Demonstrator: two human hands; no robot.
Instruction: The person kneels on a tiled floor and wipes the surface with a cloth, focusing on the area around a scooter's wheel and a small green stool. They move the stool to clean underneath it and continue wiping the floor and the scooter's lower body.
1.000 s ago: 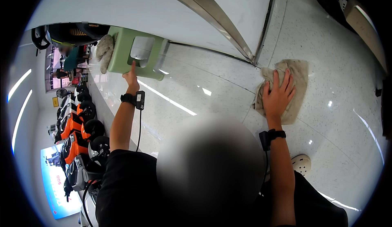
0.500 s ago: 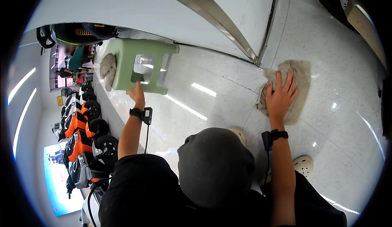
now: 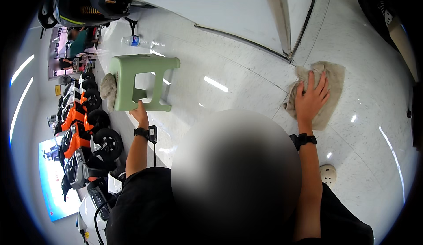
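Note:
My left hand (image 3: 140, 112) is closed on the near side of a pale green plastic stool (image 3: 125, 77), by the opening in its side. The stool has its seat toward the left of the view and its legs toward the middle of the floor. On the seat lies a crumpled grey-brown rag (image 3: 108, 91). My right hand (image 3: 312, 99) rests palm down with fingers spread on a beige cloth (image 3: 333, 84). That cloth is partly bunched and lies on the floor just beside the corner of a white panel.
The white panel (image 3: 229, 11) with a metal strip stands ahead. A plastic bottle (image 3: 131, 40) is on the floor beyond the stool. Several orange and white motorbikes (image 3: 75, 113) line the left. A dark wheel (image 3: 374, 11) stands at far right. A blurred rounded shape covers the lower centre.
The stool, with my left hand on it, has come away from the white panel toward me, and the bottle now shows. My right hand stays on the cloth. The whole view has shifted.

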